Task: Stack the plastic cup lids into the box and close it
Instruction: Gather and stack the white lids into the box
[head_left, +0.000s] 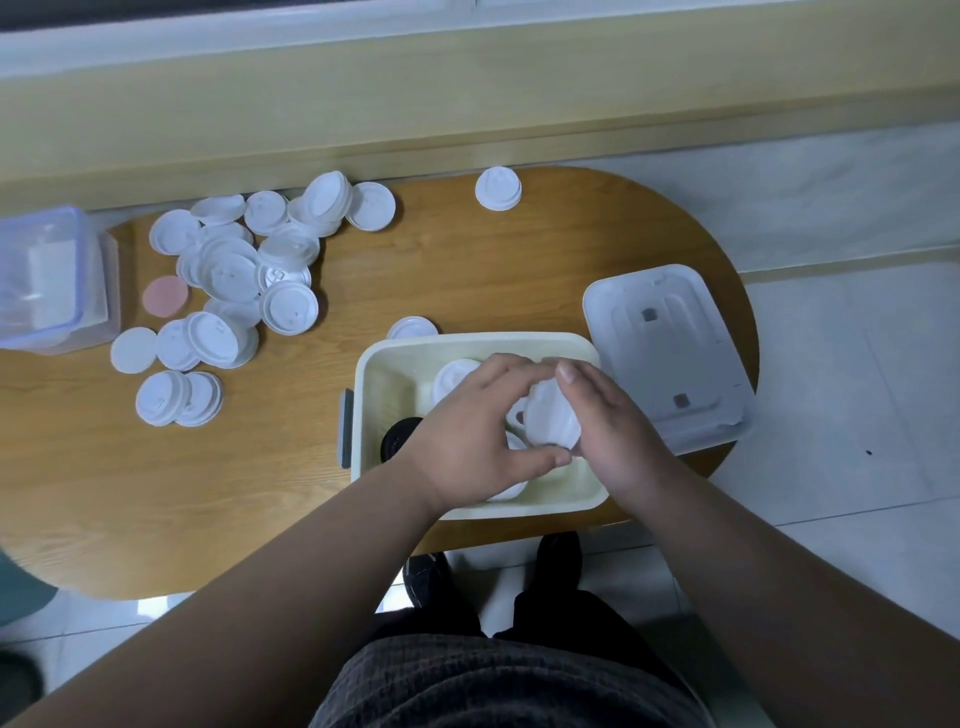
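A cream box (384, 379) stands open on the wooden table, near its front edge. Both hands are inside it. My left hand (467, 441) and my right hand (613, 421) together hold a short stack of white cup lids (551, 415), tilted on edge between the fingers. More white lids (454, 376) lie in the box behind my left hand, and a black lid (397, 439) lies at its left side. The box's white cover (670, 353) lies upside down to the right. A pile of loose white lids (234, 275) covers the table's left part.
A clear lidded container (49, 280) stands at the table's left edge. A pink disc (165, 296) and a flat white disc (133, 349) lie by the pile. One lid (497, 188) lies alone at the back, another (413, 328) just behind the box. Tiled floor lies to the right.
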